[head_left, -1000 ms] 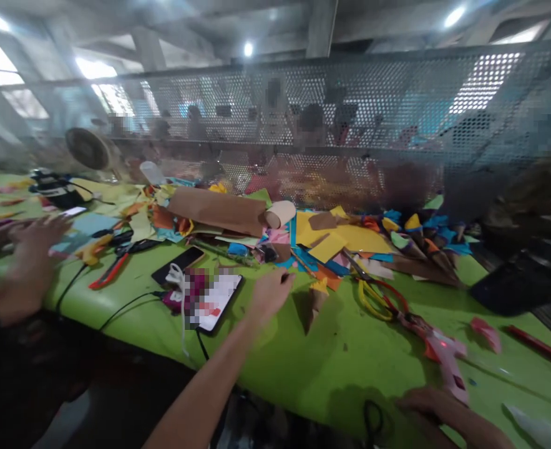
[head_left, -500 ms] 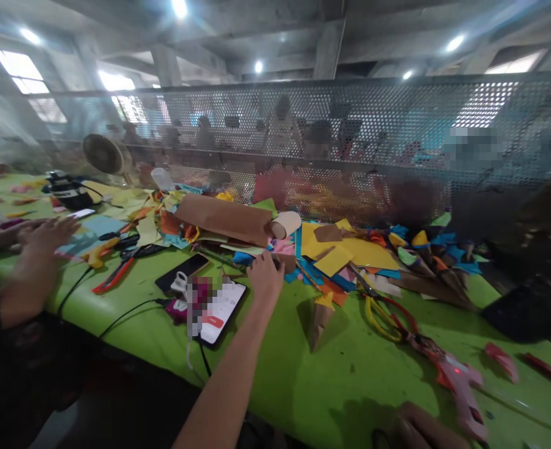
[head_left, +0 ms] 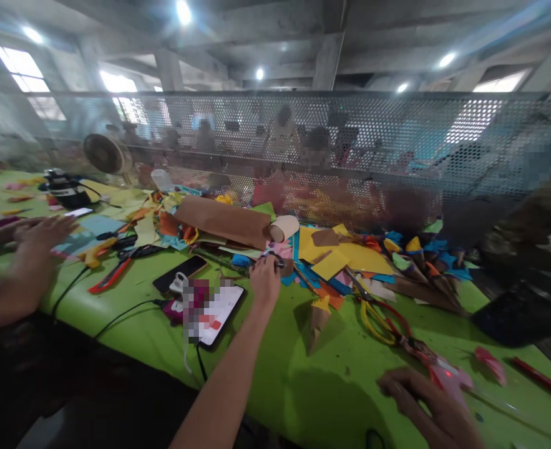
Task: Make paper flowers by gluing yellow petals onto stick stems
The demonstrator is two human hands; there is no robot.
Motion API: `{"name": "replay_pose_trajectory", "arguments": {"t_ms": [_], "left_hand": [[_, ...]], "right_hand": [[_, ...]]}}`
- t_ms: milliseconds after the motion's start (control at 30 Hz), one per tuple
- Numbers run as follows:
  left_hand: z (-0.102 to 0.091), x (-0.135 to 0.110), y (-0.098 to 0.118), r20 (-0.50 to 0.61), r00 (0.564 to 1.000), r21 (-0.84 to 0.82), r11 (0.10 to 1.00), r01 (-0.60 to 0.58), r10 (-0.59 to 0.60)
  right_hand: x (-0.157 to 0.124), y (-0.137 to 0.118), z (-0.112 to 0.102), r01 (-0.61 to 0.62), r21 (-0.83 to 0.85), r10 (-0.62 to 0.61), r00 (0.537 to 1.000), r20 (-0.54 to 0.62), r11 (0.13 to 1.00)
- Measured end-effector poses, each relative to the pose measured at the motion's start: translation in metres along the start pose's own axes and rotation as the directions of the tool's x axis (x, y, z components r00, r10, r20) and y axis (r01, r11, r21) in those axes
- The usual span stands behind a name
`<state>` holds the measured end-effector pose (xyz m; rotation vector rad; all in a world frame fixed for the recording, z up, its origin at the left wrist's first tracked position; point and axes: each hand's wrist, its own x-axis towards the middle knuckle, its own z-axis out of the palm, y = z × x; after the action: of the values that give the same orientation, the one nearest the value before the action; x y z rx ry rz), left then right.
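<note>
As the left hand (head_left: 264, 282) touches a dark thing (head_left: 281, 263) by the far paper scraps (head_left: 334, 265), grip unclear, the right hand (head_left: 427, 396), fingers apart, hovers beside the glue gun (head_left: 449, 376): one nudge could send it sliding.

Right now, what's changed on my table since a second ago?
Your left hand has moved forward to a small dark object by the paper pile; whether it grips it is unclear. Your right hand has moved forward too, now partly hiding the pink glue gun. The paper cone and dark phone stayed put.
</note>
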<state>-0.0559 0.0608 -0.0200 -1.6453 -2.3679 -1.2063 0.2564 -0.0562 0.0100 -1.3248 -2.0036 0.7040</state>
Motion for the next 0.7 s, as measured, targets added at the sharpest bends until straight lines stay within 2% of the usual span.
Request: {"name": "replay_pose_trajectory", "arguments": {"t_ms": [67,167,300,367,500,700], "left_hand": [[-0.002,-0.002,0.008,-0.019,0.999,-0.086,0.996,-0.033,0.031],[-0.003,-0.009,0.022,-0.041,0.997,-0.231,0.970,-0.075,0.068],[-0.005,-0.025,0.034,-0.066,0.994,-0.390,0.914,-0.110,0.091],[-0.005,-0.032,0.036,-0.069,0.992,-0.428,0.895,-0.125,0.105],[-0.003,-0.038,0.036,-0.049,0.990,-0.485,0.863,-0.143,0.136],[0.002,-0.038,0.038,0.011,0.985,-0.590,0.797,-0.131,0.171]], "right_hand": [[0.024,-0.023,-0.003,0.053,0.028,-0.052,0.998,-0.042,0.998],[0.068,-0.048,0.006,0.038,0.153,-0.024,0.995,-0.093,0.987],[0.126,-0.050,0.041,0.034,0.339,0.015,0.990,-0.140,0.940],[0.145,-0.043,0.059,0.005,0.399,0.033,0.995,-0.089,0.917],[0.157,-0.031,0.078,0.013,0.470,0.001,1.000,-0.030,0.882],[0.153,-0.028,0.073,0.013,0.502,0.006,0.999,-0.035,0.865]]}}
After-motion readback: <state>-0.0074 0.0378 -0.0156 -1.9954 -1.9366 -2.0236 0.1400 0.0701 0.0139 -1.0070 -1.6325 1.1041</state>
